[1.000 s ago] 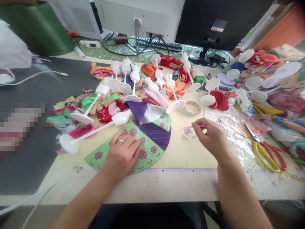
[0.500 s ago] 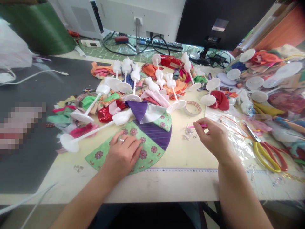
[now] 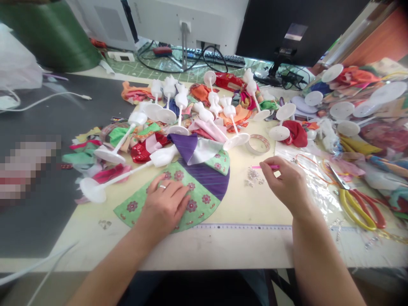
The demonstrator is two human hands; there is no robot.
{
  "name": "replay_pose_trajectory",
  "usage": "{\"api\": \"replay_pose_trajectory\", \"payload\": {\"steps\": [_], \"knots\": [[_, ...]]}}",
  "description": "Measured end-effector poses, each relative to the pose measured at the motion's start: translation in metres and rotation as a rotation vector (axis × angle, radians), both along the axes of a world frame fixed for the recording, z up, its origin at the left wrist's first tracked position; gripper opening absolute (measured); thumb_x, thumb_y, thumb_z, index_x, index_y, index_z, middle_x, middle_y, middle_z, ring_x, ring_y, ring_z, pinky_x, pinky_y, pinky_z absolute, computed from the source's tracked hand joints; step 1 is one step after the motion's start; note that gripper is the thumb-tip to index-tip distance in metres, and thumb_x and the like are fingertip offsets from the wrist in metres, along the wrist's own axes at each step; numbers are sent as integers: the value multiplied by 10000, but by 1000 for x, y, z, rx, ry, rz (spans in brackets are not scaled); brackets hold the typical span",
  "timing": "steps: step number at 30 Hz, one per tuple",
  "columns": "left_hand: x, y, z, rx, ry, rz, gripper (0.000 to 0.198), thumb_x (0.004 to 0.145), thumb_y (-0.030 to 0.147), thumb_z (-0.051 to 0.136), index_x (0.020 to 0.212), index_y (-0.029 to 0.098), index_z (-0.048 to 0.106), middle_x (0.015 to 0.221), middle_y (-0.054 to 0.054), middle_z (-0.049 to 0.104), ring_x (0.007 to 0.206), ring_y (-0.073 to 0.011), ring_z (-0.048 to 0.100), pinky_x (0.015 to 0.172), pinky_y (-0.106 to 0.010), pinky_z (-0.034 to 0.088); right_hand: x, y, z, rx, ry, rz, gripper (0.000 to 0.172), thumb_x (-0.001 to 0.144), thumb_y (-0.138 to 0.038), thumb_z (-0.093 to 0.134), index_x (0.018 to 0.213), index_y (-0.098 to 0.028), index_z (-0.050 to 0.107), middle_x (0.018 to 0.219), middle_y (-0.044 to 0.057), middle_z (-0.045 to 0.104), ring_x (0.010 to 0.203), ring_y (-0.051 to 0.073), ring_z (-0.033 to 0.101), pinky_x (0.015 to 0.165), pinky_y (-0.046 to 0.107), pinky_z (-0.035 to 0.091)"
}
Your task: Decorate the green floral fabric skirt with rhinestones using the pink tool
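My left hand (image 3: 165, 204), with a ring on one finger, lies flat with fingers spread on a green flowered and purple fan-shaped cloth piece (image 3: 204, 187) at the table's near middle. My right hand (image 3: 287, 182) is closed in a pinch on a thin pink stick (image 3: 264, 167), whose tip points left over a small heap of tiny silvery beads (image 3: 253, 176). A white plastic doll stand (image 3: 127, 174) lies on its side just beyond my left hand.
Several white doll stands (image 3: 178, 106) and coloured cloth scraps (image 3: 143, 140) crowd the table's middle. A tape roll (image 3: 257, 144) lies past the beads. Yellow-handled scissors (image 3: 353, 204) rest at right beside more stands and fabric. Monitors and cables stand behind; a dark mat (image 3: 47, 178) covers the left.
My right hand has shifted slightly right and the pink stick's tip has moved a little over the beads. My left hand has stayed flat on the cloth.
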State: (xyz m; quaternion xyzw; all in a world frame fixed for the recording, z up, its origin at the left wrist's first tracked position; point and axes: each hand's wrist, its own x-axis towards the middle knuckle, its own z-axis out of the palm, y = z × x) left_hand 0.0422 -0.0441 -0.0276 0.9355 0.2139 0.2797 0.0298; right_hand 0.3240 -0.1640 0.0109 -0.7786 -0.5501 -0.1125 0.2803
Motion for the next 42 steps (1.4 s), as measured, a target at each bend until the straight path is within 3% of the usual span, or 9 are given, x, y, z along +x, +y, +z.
{"api": "replay_pose_trajectory", "payload": {"steps": [3, 7, 12, 17, 25, 42], "knots": [[0, 0, 0, 6, -25, -7, 96, 853, 151, 573, 915, 138, 645, 856, -64, 684, 788, -201, 605, 963, -479, 417, -3, -1, 2, 52, 52, 20, 134, 854, -272, 583, 746, -194, 591, 635, -21, 620, 466, 80, 500, 499, 235, 401], [0, -1, 2, 5, -91, -24, 61, 833, 129, 588, 864, 132, 640, 831, -62, 681, 805, -200, 606, 966, -480, 418, -13, -2, 6, 142, 242, 111, 127, 854, -251, 597, 737, -201, 593, 618, -23, 607, 558, 107, 565, 553, 246, 436], [0, -6, 6, -104, -88, -183, 59, 826, 117, 591, 787, 156, 613, 778, -15, 672, 809, -172, 600, 1018, -487, 376, -37, -2, 6, 98, 457, 416, 104, 865, -171, 570, 766, -201, 578, 651, -22, 596, 588, 108, 560, 557, 252, 443], [-1, -12, 10, -157, -56, -311, 39, 826, 131, 591, 818, 160, 616, 838, -16, 694, 860, -182, 605, 1049, -503, 342, -58, 2, -2, 3, 419, 606, 99, 866, -127, 555, 793, -194, 556, 681, -16, 605, 581, 94, 540, 545, 243, 423], [-2, -15, 7, -162, 5, -351, 60, 833, 174, 578, 797, 161, 624, 926, -49, 705, 947, -222, 622, 1050, -491, 348, -69, 5, -9, -47, 394, 677, 60, 880, -147, 548, 844, -193, 562, 729, -1, 612, 650, 103, 568, 593, 239, 447], [1, -16, 5, -161, 8, -377, 94, 848, 170, 555, 880, 161, 643, 979, -59, 706, 998, -234, 600, 1062, -503, 342, -72, 5, -9, -60, 365, 688, 52, 876, -137, 559, 856, -185, 556, 733, 5, 603, 648, 101, 550, 589, 240, 443]]}}
